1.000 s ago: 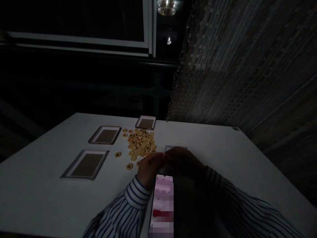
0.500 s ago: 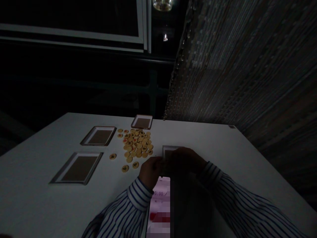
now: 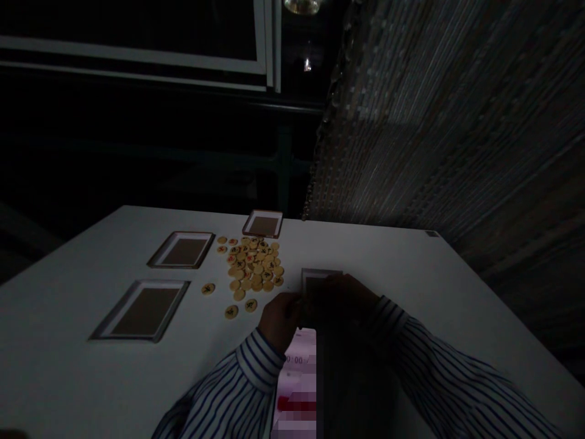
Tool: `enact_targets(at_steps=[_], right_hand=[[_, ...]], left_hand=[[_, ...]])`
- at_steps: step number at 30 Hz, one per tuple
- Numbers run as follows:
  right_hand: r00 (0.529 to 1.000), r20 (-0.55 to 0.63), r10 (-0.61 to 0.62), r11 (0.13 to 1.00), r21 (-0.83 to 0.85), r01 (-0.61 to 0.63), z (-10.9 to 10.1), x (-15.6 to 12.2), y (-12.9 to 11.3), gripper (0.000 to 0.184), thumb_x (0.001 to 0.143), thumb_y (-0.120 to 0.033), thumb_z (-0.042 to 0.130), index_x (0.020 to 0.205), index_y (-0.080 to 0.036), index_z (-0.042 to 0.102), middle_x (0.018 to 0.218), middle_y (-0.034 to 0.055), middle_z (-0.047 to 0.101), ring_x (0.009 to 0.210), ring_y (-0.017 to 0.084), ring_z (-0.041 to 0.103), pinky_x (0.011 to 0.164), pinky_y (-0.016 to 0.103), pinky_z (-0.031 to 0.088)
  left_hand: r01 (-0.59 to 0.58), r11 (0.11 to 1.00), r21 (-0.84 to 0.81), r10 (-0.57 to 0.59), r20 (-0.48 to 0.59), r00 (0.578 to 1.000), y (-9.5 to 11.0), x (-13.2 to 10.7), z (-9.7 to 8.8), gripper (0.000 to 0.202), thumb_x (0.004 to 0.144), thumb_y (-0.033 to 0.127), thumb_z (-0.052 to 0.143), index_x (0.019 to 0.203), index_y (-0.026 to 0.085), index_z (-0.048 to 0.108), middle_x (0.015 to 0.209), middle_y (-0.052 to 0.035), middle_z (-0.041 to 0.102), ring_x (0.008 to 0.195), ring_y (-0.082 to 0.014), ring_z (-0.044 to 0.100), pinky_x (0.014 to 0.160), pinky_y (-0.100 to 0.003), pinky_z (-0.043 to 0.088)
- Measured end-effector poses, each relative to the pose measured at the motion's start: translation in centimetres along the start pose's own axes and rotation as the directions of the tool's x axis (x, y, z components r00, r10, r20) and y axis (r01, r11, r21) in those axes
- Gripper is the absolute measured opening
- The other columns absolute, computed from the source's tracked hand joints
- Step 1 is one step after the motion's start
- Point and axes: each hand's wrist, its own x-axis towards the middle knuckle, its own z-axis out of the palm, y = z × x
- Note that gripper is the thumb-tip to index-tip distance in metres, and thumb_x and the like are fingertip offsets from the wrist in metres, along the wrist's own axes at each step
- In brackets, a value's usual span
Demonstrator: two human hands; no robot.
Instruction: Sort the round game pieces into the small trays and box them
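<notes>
Tray [image 3: 321, 271] in shadow, its far rim just beyond the curled fingers of our right hand [image 3: 342, 296], our left hand [image 3: 280, 317] with fingers bent in at its left side; whether either set grips anything, we cannot tell. Left of our left fingers we see a heap of round discs [image 3: 258, 268], three more trays [image 3: 145, 311] farther out, and, nearer us than both sets, a lit phone [image 3: 297, 350].

Dim room. Beyond the white counter [image 3: 388, 259] everything sinks into near-black, with a pale frame [image 3: 137, 53] around a dark pane above it. A string curtain [image 3: 411, 140] hangs behind the counter's right half; high behind the counter glow a lamp [image 3: 302, 6] and a smaller light [image 3: 308, 65].
</notes>
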Motion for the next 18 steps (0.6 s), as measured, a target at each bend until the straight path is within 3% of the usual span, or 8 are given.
enact_targets(at_steps=[18], right_hand=[[0.991, -0.057, -0.121, 0.989, 0.075, 0.125, 0.37, 0.01, 0.39, 0.026, 0.082, -0.037, 0.043, 0.085, -0.021, 0.064, 0.086, 0.0048, 0.066, 0.078, 0.014, 0.059, 0.062, 0.022, 0.041]], left_hand=[[0.009, 0.999, -0.044, -0.008, 0.014, 1.000, 0.25, -0.04, -0.25, 0.027, 0.075, 0.023, 0.047, 0.096, 0.015, 0.062, 0.092, -0.0077, 0.065, 0.086, -0.0171, 0.060, 0.076, -0.028, 0.047]])
